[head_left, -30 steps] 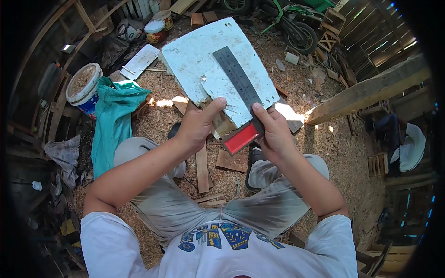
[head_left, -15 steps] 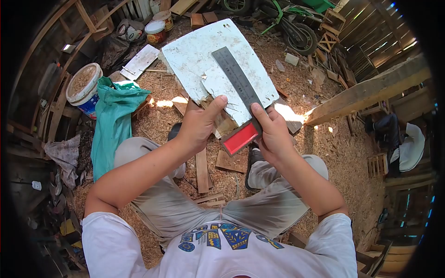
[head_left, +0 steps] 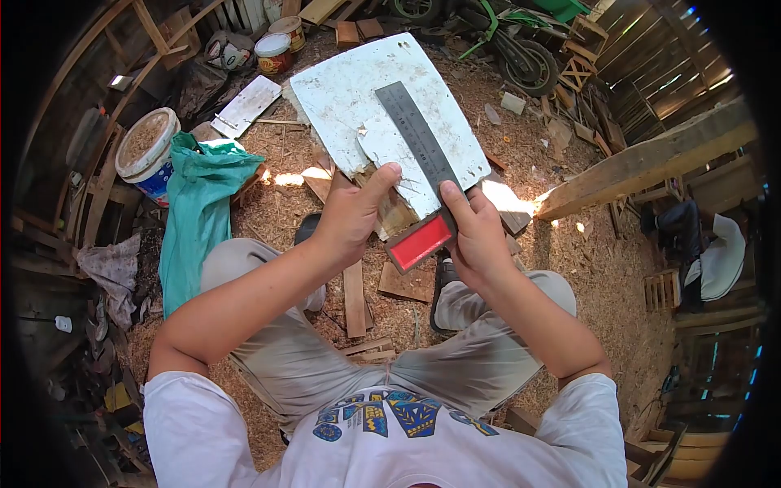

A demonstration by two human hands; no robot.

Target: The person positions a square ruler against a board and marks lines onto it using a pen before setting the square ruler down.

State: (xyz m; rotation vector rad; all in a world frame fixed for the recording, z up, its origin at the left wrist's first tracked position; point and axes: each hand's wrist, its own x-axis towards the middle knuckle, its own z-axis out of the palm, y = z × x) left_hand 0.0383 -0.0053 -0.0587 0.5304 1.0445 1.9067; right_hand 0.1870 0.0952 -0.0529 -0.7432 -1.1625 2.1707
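Note:
A try square [head_left: 419, 142] with a dark steel blade and a red-faced handle lies over a scuffed white board [head_left: 350, 89]. My right hand [head_left: 478, 232] grips the square where blade meets handle, thumb on top; its other fingers are partly hidden under the board's near right edge. At the board's broken near left edge is my left hand [head_left: 351, 213], its thumb raised along the edge and its fingers curled underneath, mostly out of sight. Bare brown wood [head_left: 396, 218] shows beside that thumb, where the white surface has come away.
Wood offcuts [head_left: 355, 301] lie on the shavings-covered floor between my legs. To the left are a white bucket [head_left: 146, 150] and a green sack [head_left: 195, 220]. A motorcycle [head_left: 521, 61] stands at the back, a thick beam [head_left: 643, 163] crosses the right, and another person [head_left: 720, 252] is beyond it.
The white board and the try square have turned slightly, their far ends shifting a little to the right. Both hands keep nearly the same place and grip.

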